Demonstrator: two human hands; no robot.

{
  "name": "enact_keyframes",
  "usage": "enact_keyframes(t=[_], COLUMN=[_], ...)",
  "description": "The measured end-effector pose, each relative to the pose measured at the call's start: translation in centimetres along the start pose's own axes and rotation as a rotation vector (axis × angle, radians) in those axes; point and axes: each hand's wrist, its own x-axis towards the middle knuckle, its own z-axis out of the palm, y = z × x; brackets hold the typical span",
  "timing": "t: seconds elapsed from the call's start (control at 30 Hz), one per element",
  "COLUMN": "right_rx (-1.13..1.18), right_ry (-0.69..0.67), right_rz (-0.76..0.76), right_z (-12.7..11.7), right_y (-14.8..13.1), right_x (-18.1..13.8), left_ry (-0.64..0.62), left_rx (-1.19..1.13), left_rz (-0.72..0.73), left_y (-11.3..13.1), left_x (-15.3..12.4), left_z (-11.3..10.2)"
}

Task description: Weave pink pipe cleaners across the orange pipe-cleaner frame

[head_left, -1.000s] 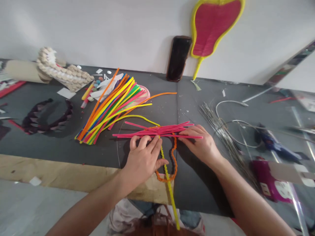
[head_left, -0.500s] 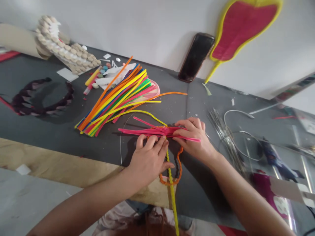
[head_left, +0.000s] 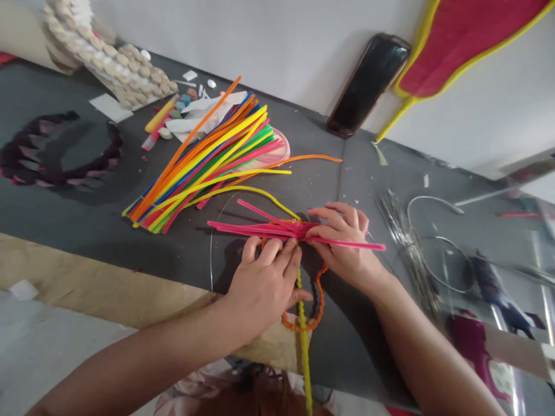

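A bunch of pink pipe cleaners point(head_left: 255, 229) lies crosswise in front of me, over a yellow twisted pipe cleaner stem point(head_left: 304, 346) and an orange wavy loop point(head_left: 319, 297). My left hand point(head_left: 266, 283) is closed with its fingertips pressed on the bunch near its middle; its thumb lies by the yellow stem. On the other side, my right hand point(head_left: 342, 240) pinches the pink strands, its fingertips close to the crossing. One pink strand sticks out to the right across this hand. The exact grip under the fingers is hidden.
Left of my hands lies a bundle of coloured pipe cleaners point(head_left: 203, 167). A dark headband point(head_left: 56, 153) sits at the far left. A phone point(head_left: 368, 84) leans on the wall beside a red and yellow shape point(head_left: 468, 46). Metal wires point(head_left: 403, 248) and a glue gun point(head_left: 498, 289) lie right.
One pink strand now reaches further right past my right hand. Both hands stay at the crossing, and the view has shifted slightly.
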Motion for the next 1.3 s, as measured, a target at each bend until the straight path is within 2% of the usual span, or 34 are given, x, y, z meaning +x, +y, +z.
enact_keyframes(t=[0.47, 0.87, 1.1, 1.3], right_rx=[0.114, 0.081, 0.05, 0.119], right_ry=[0.059, 0.021, -0.023, 0.006], right_rz=[0.003, 0.009, -0.001, -0.01], right_z=[1.0, 1.4, 1.4, 1.4], right_y=[-0.7, -1.0, -0.9, -0.7], right_x=[0.5, 0.9, 0.8, 0.8], left_ry=[-0.008, 0.005, 0.117, 0.186], left_rx=[-0.006, -0.016, -0.038, 0.151], left_rz=[-0.002, 0.003, -0.015, -0.142], left_y=[0.1, 0.0, -1.1, -2.4], left_x=[0.1, 0.2, 0.5, 0.6], left_z=[-0.1, -0.3, -1.0, -2.6])
